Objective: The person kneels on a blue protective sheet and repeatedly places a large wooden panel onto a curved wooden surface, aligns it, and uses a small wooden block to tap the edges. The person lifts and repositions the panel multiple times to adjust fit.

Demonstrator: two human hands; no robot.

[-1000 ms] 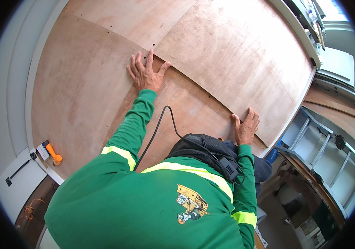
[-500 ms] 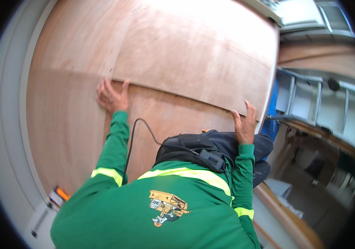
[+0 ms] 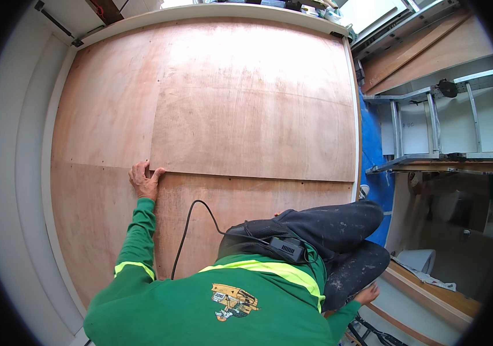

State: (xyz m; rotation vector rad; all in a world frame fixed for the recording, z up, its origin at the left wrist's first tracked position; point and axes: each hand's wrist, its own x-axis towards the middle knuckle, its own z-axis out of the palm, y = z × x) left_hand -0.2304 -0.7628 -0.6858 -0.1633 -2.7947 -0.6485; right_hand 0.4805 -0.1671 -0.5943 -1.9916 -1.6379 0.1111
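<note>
The head view is showing a broad base of plywood sheets filling the middle, with a pale rim framing its far edge. On its right half a plywood panel is lying flat; its near edge is casting a thin shadow line, so it is probably sitting on top of the base rather than flush with it. The person is sitting low beside that edge, the green shirt leaning over the wood and the dark trousers folding off to the right, presumably to be keeping the panel within arm's reach. A metal ladder and a blue sheet are occupying the space past the right side, apart from the panel.

The left hand is resting at the panel's near left corner, unclenched, its fingers spreading around the corner and its thumb lying by the near edge; the corner is likely serving as a spot for feeling or steadying both sides at once. The right hand is hanging low beside the folded leg, well apart from the panel; whether it is gripping anything, I cannot tell. A black box is lying at the waist, perhaps to be leaving both hands unburdened, and a thin black cable is looping over the plywood near it.
</note>
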